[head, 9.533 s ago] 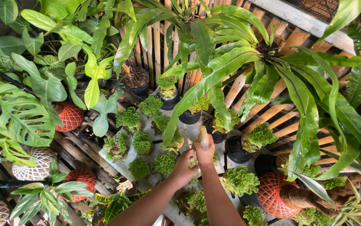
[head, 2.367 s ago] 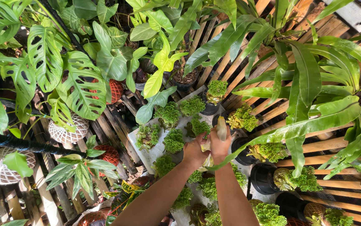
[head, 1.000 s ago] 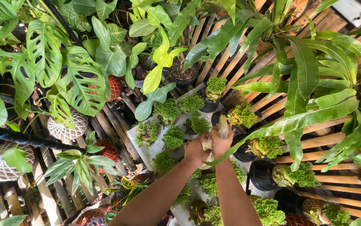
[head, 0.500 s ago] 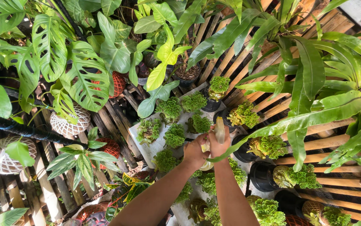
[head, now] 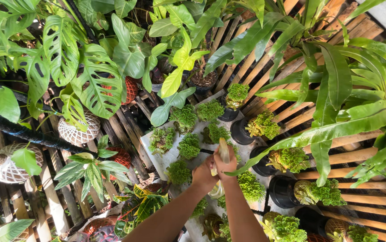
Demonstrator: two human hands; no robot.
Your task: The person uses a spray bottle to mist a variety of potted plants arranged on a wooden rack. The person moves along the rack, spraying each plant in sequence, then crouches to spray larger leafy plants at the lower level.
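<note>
Above the small potted ferns, both hands pressed together; left hand and right hand gripped a pale leaf.

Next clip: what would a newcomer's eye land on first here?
Low in the middle, the left hand and right hand meet around a pale yellowish object, above a pale tray of small frilly green plants. At upper left hangs a big holed leaf; long strap leaves arch over the slatted wooden bench at right.
</note>
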